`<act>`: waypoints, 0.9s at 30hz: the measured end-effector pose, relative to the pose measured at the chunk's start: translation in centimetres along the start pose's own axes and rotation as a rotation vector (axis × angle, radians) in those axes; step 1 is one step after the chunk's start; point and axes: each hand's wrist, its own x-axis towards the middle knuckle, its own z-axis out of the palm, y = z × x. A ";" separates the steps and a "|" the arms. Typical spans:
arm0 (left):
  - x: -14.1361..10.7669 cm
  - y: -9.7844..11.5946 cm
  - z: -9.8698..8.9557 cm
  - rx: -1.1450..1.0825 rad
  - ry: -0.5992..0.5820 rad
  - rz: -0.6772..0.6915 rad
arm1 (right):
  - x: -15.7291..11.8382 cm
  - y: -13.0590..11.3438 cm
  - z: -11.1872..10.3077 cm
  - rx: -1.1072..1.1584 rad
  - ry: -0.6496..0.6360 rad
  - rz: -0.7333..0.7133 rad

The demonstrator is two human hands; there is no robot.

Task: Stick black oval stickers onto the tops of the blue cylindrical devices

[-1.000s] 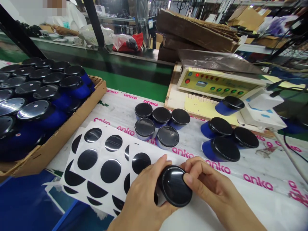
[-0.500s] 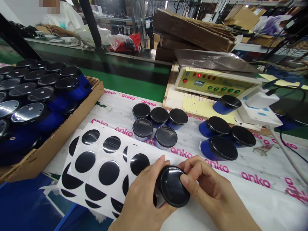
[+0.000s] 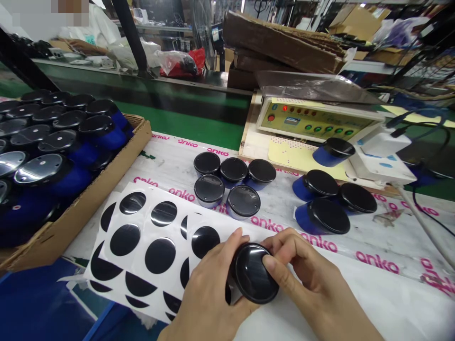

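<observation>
My left hand (image 3: 209, 289) is closed around the side of a round black-topped unit (image 3: 255, 277), its glossy disc face tilted up towards me. On the right of that face, my right hand (image 3: 302, 274) presses its thumb at the rim, with the other fingers curled behind the edge. The unit's sides are mostly hidden by my hands. Beside my left hand lie white sheets (image 3: 142, 222) of round black stickers, overlapping each other. Just beyond my hands, several similar units (image 3: 243, 201) stand grouped on the table, with small holes visible in some tops.
At left, a cardboard box (image 3: 137, 137) holds rows of blue units with black tops. More blue units (image 3: 323, 217) stand at right, before a control box (image 3: 320, 121) with buttons and a lit red light. A power strip (image 3: 384, 166) with cables sits beside it. A person (image 3: 99, 28) is across the bench.
The whole view has shifted slightly. Both hands keep nearly the same hold on the round unit, and the things on the table have not moved.
</observation>
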 end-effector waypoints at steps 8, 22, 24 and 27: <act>0.1 0.1 -0.1 0.056 0.013 0.030 | 0.0 0.4 -0.1 -0.047 -0.023 -0.060; -0.1 0.0 0.3 0.061 0.043 0.017 | 1.3 0.1 -2.9 -0.051 -0.048 0.079; 0.0 0.0 0.3 0.045 0.042 0.015 | 1.4 -0.1 -2.9 -0.017 -0.132 0.135; 0.0 -0.1 0.3 0.043 0.043 0.016 | 1.5 -0.4 -2.2 -0.022 -0.344 0.192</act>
